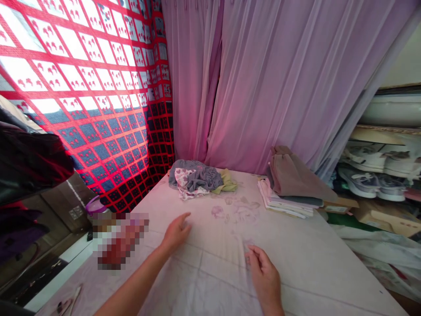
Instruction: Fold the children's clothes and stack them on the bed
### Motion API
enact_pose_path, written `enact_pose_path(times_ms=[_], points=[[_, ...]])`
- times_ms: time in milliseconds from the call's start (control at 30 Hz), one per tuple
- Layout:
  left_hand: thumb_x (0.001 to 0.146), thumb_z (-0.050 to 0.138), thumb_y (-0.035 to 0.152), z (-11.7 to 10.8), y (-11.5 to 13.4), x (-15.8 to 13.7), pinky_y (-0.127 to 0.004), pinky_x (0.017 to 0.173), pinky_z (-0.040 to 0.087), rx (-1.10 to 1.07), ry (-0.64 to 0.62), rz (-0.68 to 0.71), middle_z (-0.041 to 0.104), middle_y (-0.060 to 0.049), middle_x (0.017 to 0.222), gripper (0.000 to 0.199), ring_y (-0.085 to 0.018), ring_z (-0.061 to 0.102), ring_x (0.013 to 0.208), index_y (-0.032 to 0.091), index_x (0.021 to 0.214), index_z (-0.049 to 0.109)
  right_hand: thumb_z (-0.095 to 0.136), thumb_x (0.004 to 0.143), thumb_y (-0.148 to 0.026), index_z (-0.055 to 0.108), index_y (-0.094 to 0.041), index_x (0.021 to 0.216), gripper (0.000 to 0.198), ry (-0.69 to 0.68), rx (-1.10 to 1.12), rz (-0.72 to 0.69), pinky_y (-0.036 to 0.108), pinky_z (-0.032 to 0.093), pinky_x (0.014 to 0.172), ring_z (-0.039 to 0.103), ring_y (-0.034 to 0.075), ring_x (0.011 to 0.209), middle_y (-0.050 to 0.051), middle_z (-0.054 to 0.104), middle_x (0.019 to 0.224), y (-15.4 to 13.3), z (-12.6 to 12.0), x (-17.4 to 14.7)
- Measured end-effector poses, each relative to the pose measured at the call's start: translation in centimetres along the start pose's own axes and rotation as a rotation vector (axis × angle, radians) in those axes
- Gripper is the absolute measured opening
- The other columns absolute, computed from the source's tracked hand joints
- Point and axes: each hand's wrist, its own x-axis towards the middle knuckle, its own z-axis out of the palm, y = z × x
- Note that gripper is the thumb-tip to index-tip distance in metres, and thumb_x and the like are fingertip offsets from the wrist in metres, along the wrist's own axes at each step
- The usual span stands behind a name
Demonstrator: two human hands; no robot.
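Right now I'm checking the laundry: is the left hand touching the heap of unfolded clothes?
Apart. The head view shows the left hand on the bed sheet, bare sheet separating it from the heap of unfolded clothes.
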Motion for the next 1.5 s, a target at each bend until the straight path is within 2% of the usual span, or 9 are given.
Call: enact_pose_path(times_ms=[433, 633, 733, 800, 900, 1000, 1100, 1267, 1500], points=[[0.079, 0.062, 0.031, -1.4, 3.1, 12.5, -0.051, 0.104, 0.035, 0.218, 0.039, -0.068, 0.061, -0.009, 0.131, 0.043, -0.035, 0.048, 0.127, 0.029, 0.122, 0.064, 0.05, 0.072, -0.055, 0.07, -0.019, 0.086, 0.043, 0.023, 0.076, -0.029, 0.026, 0.05, 0.06, 0.067, 0.021, 0.064, 0.006, 0.072, 0.072, -0.9, 0.2, -0.2], [0.088, 0.051, 0.041, 0.2, 7.2, 8.5, -0.028, 0.09, 0.046, 0.054, -0.066, 0.187, 0.072, -0.002, 0.112, 0.033, -0.021, 0.064, 0.103, 0.026, 0.11, 0.072, 0.048, 0.075, -0.055, 0.069, -0.018, 0.092, 0.046, 0.024, 0.134, 0.027, 0.027, 0.052, 0.065, 0.067, 0.021, 0.068, 0.008, 0.073, 0.078, -0.3, 0.3, 0.3], [0.086, 0.051, 0.055, 1.9, 8.0, 4.3, -0.022, 0.072, 0.048, -0.145, -0.425, 0.437, 0.075, 0.0, 0.083, 0.043, -0.017, 0.067, 0.081, 0.02, 0.09, 0.076, 0.049, 0.075, -0.056, 0.068, -0.017, 0.093, 0.047, 0.039, 0.172, 0.04, 0.028, 0.052, 0.064, 0.067, 0.02, 0.066, 0.008, 0.073, 0.077, -0.1, 0.4, 0.5], [0.086, 0.047, 0.059, 2.2, 7.6, 3.1, -0.02, 0.066, 0.048, -0.195, -0.565, 0.411, 0.073, 0.001, 0.073, 0.05, -0.016, 0.067, 0.072, 0.019, 0.082, 0.076, 0.05, 0.075, -0.055, 0.069, -0.016, 0.093, 0.047, 0.046, 0.175, 0.029, 0.027, 0.052, 0.063, 0.067, 0.02, 0.065, 0.008, 0.073, 0.076, -0.1, 0.4, 0.5], [0.087, 0.046, 0.055, 0.6, 5.9, 4.4, -0.022, 0.07, 0.05, -0.056, -0.298, 0.131, 0.073, 0.001, 0.075, 0.045, -0.016, 0.067, 0.074, 0.02, 0.078, 0.073, 0.051, 0.075, -0.054, 0.069, -0.016, 0.093, 0.046, 0.059, 0.164, 0.014, 0.027, 0.052, 0.062, 0.066, 0.02, 0.064, 0.008, 0.074, 0.076, -0.3, 0.4, 0.3], [0.089, 0.046, 0.039, -2.1, 3.3, 7.8, -0.03, 0.095, 0.044, 0.057, -0.008, -0.03, 0.067, -0.006, 0.12, 0.035, -0.022, 0.059, 0.113, 0.021, 0.112, 0.064, 0.05, 0.076, -0.053, 0.069, -0.017, 0.093, 0.044, 0.051, 0.137, 0.003, 0.026, 0.052, 0.063, 0.067, 0.02, 0.066, 0.007, 0.074, 0.077, -0.5, 0.4, 0.2], [0.082, 0.056, 0.039, -3.7, 1.0, 10.8, -0.045, 0.105, 0.036, 0.147, 0.139, -0.204, 0.047, -0.016, 0.144, 0.06, -0.032, 0.041, 0.133, 0.018, 0.137, 0.043, 0.049, 0.076, -0.053, 0.07, -0.018, 0.091, 0.044, 0.03, 0.105, -0.01, 0.026, 0.052, 0.063, 0.068, 0.02, 0.067, 0.007, 0.074, 0.077, -0.6, 0.4, 0.2], [0.079, 0.06, 0.045, -3.1, -0.4, 13.4, -0.055, 0.102, 0.033, 0.201, 0.132, -0.348, 0.061, -0.02, 0.127, 0.079, -0.036, 0.051, 0.124, 0.017, 0.145, 0.027, 0.05, 0.074, -0.055, 0.071, -0.019, 0.087, 0.043, 0.027, 0.073, -0.026, 0.024, 0.051, 0.06, 0.067, 0.02, 0.064, 0.006, 0.073, 0.074, -1.0, 0.4, 0.2], [0.084, 0.049, 0.027, -0.7, 3.1, 14.5, -0.039, 0.09, 0.044, 0.187, 0.011, -0.213, 0.07, -0.009, 0.115, 0.037, -0.029, 0.061, 0.112, 0.023, 0.118, 0.063, 0.049, 0.074, -0.057, 0.071, -0.019, 0.087, 0.046, 0.019, 0.063, -0.012, 0.024, 0.052, 0.062, 0.068, 0.02, 0.066, 0.007, 0.073, 0.075, -0.6, 0.4, 0.3]])
